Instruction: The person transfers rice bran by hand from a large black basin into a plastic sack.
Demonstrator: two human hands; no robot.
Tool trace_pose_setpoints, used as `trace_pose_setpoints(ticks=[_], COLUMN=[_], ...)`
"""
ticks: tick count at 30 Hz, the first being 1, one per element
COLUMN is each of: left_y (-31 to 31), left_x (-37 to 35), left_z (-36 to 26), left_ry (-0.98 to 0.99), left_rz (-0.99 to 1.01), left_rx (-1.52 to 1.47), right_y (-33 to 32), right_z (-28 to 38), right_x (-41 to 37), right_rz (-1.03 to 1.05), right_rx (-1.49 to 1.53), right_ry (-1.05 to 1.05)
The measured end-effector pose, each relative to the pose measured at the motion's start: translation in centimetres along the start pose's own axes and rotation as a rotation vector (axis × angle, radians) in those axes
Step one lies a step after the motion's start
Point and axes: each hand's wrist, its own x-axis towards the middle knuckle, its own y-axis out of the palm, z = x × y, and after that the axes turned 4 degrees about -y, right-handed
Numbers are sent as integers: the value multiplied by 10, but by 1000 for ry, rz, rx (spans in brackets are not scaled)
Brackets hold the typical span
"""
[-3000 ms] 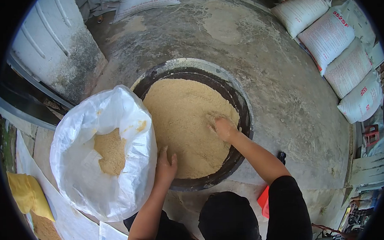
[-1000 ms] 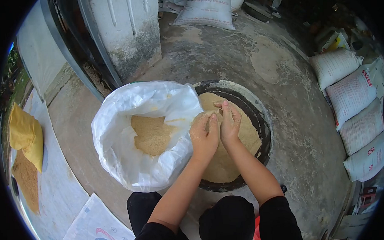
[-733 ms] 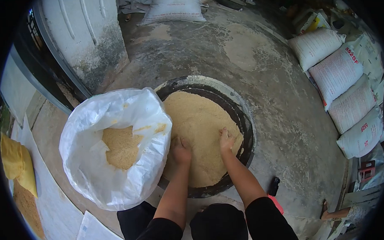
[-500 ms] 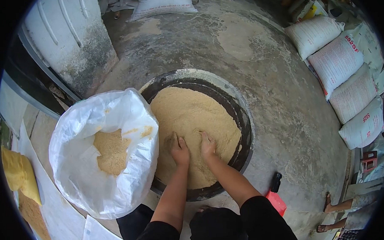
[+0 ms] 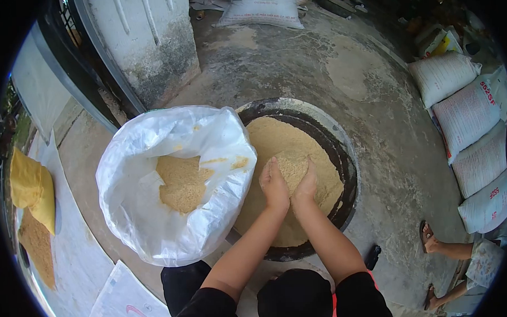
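Observation:
A wide black tub (image 5: 351, 172) stands on the floor with tan, powdery meal (image 5: 280, 132) in it. My left hand (image 5: 274, 185) and my right hand (image 5: 306, 184) are cupped side by side over the meal. Between the palms lies a heap of the meal (image 5: 291, 173), held by both hands. Left of the tub, touching or overlapping its rim in this view, is an open white plastic bag (image 5: 125, 168). Coarser-looking tan meal (image 5: 183, 183) shows inside the bag.
Printed sacks (image 5: 467, 117) line the right side. Another person's legs (image 5: 452, 251) are at lower right. A black handle (image 5: 373, 256) shows beside my right arm. A yellow sack (image 5: 34, 188) and brown grain pile (image 5: 38, 250) are at left, a whitewashed pillar (image 5: 143, 45) behind.
My hands were partly sunk in the meal and apart. Now they are drawn together and cupped around a heap of it. The whole view has shifted, with the scene further right.

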Motion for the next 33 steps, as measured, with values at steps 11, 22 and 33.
trace_pose_setpoints(ticks=[11, 22, 33], left_y=[-19, -110, -18], left_x=[-14, -1, -25], left_z=[-171, -209, -114], left_ry=[240, 474, 407], left_rz=[-36, -281, 182], left_rx=[-141, 255, 418], right_y=[148, 172, 74], right_z=[21, -56, 31], right_x=[-113, -150, -49], right_rz=[394, 689, 390], right_rx=[55, -498, -480], right_ry=[103, -264, -369])
